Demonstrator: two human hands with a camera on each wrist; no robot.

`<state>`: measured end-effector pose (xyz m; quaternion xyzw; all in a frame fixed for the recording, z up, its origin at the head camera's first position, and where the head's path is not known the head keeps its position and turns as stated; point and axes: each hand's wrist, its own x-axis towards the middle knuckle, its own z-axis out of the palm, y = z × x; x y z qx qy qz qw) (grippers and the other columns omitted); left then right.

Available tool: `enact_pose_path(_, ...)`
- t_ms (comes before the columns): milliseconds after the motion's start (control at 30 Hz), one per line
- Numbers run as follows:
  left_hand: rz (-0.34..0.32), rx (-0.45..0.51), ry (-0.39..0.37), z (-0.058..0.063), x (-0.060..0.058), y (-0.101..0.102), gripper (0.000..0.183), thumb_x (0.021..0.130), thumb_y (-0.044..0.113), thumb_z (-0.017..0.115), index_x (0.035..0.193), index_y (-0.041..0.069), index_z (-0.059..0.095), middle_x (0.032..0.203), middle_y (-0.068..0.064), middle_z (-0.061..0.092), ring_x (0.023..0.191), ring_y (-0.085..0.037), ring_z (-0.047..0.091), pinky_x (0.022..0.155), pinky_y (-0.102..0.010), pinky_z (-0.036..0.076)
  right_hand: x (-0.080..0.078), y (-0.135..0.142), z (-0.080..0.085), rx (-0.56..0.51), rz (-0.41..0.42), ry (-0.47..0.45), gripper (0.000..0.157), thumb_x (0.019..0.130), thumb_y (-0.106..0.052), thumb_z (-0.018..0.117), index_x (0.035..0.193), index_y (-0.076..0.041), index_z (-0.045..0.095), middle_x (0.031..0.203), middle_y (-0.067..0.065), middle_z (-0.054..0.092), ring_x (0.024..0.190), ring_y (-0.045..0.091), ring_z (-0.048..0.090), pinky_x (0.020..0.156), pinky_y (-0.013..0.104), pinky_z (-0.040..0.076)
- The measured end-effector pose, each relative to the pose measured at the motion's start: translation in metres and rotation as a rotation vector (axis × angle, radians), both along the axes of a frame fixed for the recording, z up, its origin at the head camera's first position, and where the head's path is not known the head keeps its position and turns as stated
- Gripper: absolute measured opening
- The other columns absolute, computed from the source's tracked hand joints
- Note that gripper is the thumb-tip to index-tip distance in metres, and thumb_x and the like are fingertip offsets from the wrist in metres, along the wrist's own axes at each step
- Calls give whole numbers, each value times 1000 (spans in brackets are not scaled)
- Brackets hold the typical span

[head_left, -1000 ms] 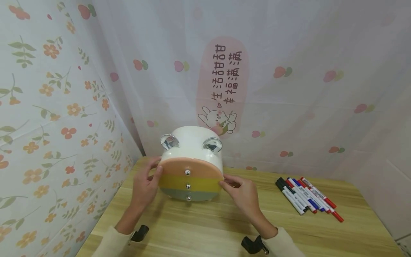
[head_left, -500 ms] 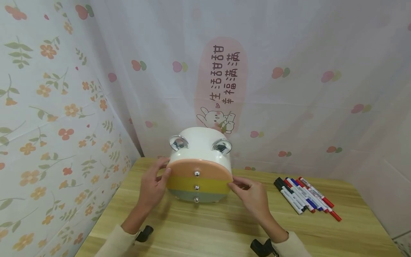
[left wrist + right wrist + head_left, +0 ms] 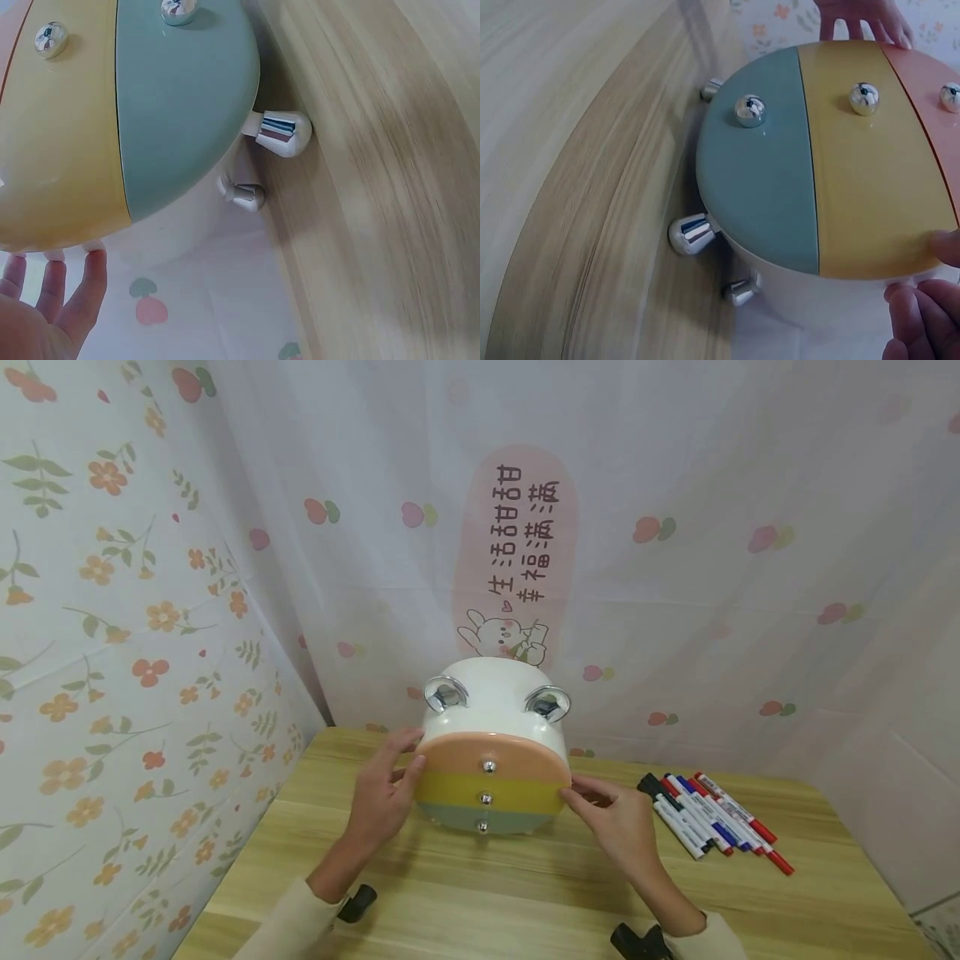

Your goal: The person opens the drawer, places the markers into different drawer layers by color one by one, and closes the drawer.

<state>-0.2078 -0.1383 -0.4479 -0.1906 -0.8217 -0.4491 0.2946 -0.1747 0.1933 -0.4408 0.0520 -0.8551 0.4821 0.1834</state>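
Pale printed cloth (image 3: 675,618) fills the upper frame above your wood-grain table (image 3: 480,897). A rounded white cabinet (image 3: 491,702), its front orange, yellow and green, occupies lower center. Your left hand (image 3: 384,797) grips one edge, fingers apart; your right hand (image 3: 621,822) pinches the other, fingers bunched. Markers (image 3: 716,817) lie lower right; silver knobs (image 3: 486,798) dot the cabinet's front.
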Motion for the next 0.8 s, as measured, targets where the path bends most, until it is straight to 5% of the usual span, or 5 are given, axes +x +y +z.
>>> enact_pose_path(800, -84, -17, 12, 1, -10, 44, 37, 101, 25, 56, 138, 20, 54, 139, 2, 52, 112, -18, 59, 74, -25, 57, 5, 48, -1, 102, -104, -13, 30, 83, -43, 77, 105, -22, 77, 89, -7, 74, 73, 8, 67, 58, 25, 55)
